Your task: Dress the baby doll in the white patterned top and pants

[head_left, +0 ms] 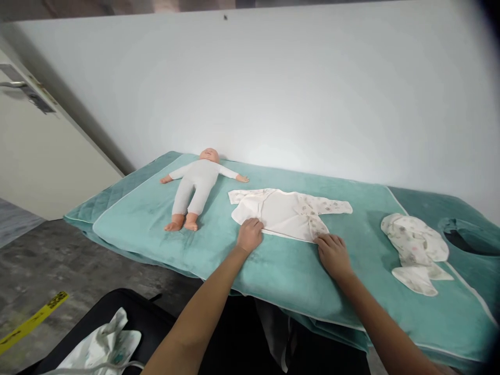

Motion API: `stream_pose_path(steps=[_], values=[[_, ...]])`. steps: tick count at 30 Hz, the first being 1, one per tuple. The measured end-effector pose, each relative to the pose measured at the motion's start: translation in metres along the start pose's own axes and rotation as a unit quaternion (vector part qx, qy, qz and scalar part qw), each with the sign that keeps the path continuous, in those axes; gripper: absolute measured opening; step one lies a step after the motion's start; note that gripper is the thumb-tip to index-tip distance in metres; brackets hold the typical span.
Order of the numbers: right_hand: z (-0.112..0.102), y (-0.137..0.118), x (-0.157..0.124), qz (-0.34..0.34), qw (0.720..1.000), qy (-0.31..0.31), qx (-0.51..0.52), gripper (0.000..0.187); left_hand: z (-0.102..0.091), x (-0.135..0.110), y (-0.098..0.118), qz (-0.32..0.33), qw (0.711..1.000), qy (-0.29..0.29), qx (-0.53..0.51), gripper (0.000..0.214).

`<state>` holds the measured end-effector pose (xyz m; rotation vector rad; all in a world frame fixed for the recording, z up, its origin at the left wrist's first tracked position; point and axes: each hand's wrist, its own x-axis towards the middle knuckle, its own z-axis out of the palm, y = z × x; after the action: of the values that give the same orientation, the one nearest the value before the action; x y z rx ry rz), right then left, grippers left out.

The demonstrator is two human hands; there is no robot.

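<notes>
A white baby shirt with small prints on its sleeves lies spread open on the green bed cover. My left hand is closed on its near hem at the left, fingers curled over the cloth. At the hem's right corner, my right hand pinches the printed edge. Left of the shirt, a baby doll in a white bodysuit lies on its back, arms spread and bare feet toward me. A crumpled printed baby garment rests farther right, apart from my hands.
The green bed stands against a white wall, with a face hole at its right end. Below left, a black chair holds a crumpled printed cloth. A door is at the left.
</notes>
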<state>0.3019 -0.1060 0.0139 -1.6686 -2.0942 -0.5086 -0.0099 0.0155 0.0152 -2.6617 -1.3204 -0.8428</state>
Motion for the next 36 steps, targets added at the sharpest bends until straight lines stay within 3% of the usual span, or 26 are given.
stream_pose_path(steps=[5,10,15,18,21,23,25,28,30,34,36], values=[[0.001,-0.005,-0.004,0.027,0.998,0.057,-0.016,0.018,0.0,-0.006,-0.001,0.015,1.0,0.016,-0.02,0.026],[0.017,0.006,-0.012,0.059,0.998,0.029,0.023,0.025,0.005,-0.01,-0.004,-0.001,0.997,0.043,-0.057,0.027],[0.035,0.024,-0.025,0.128,0.981,0.027,0.141,0.036,0.01,-0.011,-0.007,-0.045,0.991,0.075,-0.103,0.027],[0.036,0.028,-0.034,0.251,0.947,0.064,0.193,0.031,0.007,-0.011,-0.008,-0.084,0.982,0.101,-0.133,0.026],[0.029,0.025,-0.037,0.401,0.874,0.123,0.245,0.031,-0.001,-0.01,-0.008,-0.145,0.966,0.144,-0.161,0.024],[0.022,0.021,-0.037,0.457,0.833,0.15,0.275,0.031,-0.009,-0.011,-0.008,-0.191,0.949,0.178,-0.179,0.025],[0.018,0.017,-0.036,0.476,0.818,0.155,0.285,0.031,-0.019,-0.014,-0.008,-0.229,0.931,0.206,-0.195,0.027],[0.012,0.015,-0.038,0.476,0.823,0.143,0.275,0.029,-0.039,-0.018,-0.016,-0.259,0.914,0.234,-0.208,0.026],[0.007,0.012,-0.039,0.457,0.844,0.134,0.247,0.026,-0.059,-0.019,-0.033,-0.265,0.909,0.246,-0.208,0.025],[-0.009,-0.011,-0.016,0.318,0.917,0.124,0.204,0.02,-0.117,-0.006,-0.101,-0.28,0.906,0.263,-0.179,0.028],[-0.012,-0.036,0.018,0.244,0.924,0.119,0.27,0.019,-0.147,0.005,-0.147,-0.325,0.894,0.261,-0.164,0.029]])
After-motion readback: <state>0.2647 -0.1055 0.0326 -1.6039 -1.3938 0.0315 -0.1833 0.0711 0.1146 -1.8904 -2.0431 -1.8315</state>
